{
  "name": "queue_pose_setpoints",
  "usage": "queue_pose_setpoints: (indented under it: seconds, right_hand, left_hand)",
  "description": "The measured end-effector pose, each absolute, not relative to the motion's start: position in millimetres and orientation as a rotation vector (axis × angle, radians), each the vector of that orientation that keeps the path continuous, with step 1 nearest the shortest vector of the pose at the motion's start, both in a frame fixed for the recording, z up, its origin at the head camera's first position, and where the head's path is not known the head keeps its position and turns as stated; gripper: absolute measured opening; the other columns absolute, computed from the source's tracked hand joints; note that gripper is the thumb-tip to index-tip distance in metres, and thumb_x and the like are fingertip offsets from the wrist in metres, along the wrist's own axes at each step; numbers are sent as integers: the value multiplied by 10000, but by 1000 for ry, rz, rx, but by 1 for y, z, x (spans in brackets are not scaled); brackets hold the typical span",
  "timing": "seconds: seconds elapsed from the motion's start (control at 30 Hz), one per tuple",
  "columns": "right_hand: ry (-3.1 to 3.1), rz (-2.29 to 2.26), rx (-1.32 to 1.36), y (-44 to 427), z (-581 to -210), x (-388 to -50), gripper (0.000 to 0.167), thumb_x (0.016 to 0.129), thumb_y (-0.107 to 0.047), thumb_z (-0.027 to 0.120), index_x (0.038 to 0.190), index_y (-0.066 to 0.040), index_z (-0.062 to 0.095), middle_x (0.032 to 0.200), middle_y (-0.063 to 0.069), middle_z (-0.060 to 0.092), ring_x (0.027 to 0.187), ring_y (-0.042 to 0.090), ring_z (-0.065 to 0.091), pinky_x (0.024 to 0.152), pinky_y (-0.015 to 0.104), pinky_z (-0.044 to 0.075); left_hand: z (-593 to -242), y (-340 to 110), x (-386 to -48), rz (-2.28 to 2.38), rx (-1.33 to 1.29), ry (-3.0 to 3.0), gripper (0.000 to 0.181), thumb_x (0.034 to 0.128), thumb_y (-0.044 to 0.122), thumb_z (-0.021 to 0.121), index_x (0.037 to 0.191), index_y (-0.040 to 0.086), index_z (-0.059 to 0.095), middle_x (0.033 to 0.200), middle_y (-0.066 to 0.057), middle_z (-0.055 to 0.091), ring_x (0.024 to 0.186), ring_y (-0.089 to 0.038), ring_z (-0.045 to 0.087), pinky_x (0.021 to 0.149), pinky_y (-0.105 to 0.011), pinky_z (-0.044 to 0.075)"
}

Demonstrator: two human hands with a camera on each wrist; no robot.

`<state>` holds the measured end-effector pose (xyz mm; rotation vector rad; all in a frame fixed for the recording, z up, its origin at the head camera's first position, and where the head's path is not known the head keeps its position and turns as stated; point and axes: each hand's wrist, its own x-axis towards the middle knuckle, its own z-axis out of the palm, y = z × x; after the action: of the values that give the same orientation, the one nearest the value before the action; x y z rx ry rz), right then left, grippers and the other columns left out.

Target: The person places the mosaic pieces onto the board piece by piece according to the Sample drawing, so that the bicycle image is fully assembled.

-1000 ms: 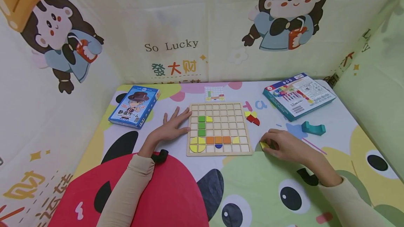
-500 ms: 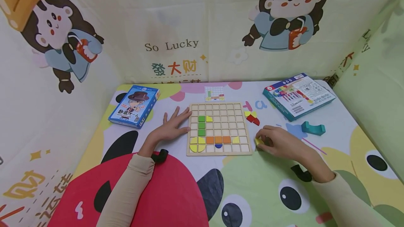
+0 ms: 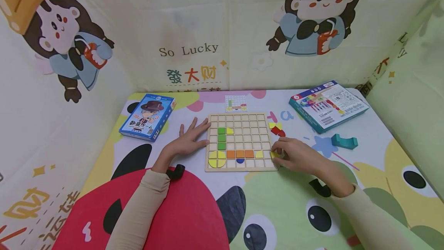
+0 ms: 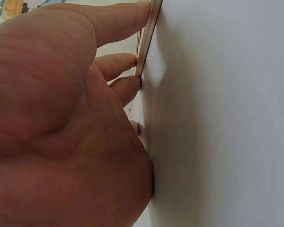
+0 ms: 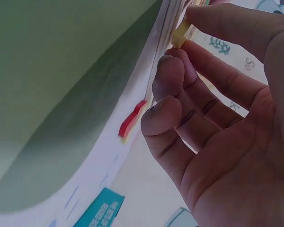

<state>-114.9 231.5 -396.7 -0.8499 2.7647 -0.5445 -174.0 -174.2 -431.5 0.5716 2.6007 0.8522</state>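
Observation:
A wooden grid board [image 3: 243,138] lies mid-table, with green squares [image 3: 222,138], orange squares [image 3: 240,154], several yellow quarter-circle tiles [image 3: 217,159] and a blue half-round tile [image 3: 240,161] in its cells. At its right edge, over the lower rows, my right hand [image 3: 298,154] pinches a yellow tile [image 5: 181,34] between thumb and forefinger; its other fingers curl loosely. My left hand [image 3: 187,139] lies spread along the board's left side. In the left wrist view, fingertips of the left hand [image 4: 52,109] touch the board's edge [image 4: 148,42].
Beyond the board lies a small pattern card [image 3: 236,103]. Red tiles [image 3: 276,130] and yellow tiles [image 3: 271,125] sit right of the board. A blue game box [image 3: 147,118] is at left; a teal-edged box [image 3: 327,105] and a teal curved block [image 3: 344,141] are at right.
My right hand has moved left with the yellow tile, from the tablecloth beside the board to the board's right edge. The left hand has stayed in place.

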Motion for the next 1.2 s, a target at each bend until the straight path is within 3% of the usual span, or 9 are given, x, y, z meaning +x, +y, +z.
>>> queue_pose_setpoints:
  seconds: [1.2]
  right_hand:
    - [2776, -541, -769, 208, -398, -117, 297, 894, -218, 855, 1157, -100, 786, 971, -7, 708, 825, 100, 583, 714, 181, 541]
  left_hand:
    - [-430, -173, -173, 881, 570, 2612, 780, 1028, 359, 645, 1697, 210, 273, 1809, -48, 136, 1677, -385, -132, 1238, -737, -217]
